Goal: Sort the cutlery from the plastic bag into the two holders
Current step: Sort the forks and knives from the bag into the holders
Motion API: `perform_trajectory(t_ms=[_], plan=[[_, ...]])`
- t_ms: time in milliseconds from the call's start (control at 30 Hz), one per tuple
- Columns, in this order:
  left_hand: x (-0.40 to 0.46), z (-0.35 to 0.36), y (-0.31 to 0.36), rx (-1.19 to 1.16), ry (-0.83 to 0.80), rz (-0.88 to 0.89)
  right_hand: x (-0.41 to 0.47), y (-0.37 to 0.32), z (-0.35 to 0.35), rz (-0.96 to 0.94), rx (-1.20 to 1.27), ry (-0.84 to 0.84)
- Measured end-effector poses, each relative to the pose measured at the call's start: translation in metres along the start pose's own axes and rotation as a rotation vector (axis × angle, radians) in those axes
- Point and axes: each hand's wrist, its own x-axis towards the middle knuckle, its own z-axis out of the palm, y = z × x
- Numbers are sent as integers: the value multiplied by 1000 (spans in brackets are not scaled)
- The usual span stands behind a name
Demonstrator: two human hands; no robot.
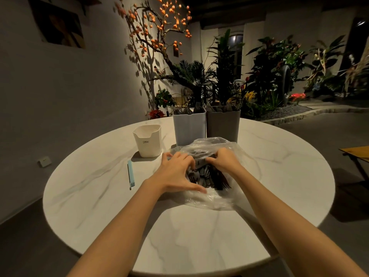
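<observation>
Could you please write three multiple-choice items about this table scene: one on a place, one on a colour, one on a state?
1. Where does the small white container stand?
A. left of the two tall holders
B. right of them
C. on the bag

2. What colour is the left tall holder?
A. red
B. light blue
C. black

3. In what state are the two tall holders?
A. lying on their sides
B. stacked together
C. upright, with cutlery inside

Answers: 1 A, it sits left of the light blue holder and the grey holder. 2 B, its wall is pale blue. 3 C, utensil tops rise above both rims.
</observation>
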Motion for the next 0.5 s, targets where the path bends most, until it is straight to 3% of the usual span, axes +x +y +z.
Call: perform_trajectory(t_ms=[200, 400, 500], plan=[[-2, 10, -5, -100, -125, -51, -7, -9, -6, 15, -202, -260], [0, 16, 4, -301, -80, -19, 1, -14, 1, 39, -304, -264], [-1, 17, 7, -354, -48, 8, 8, -16, 4, 94, -211, -241]])
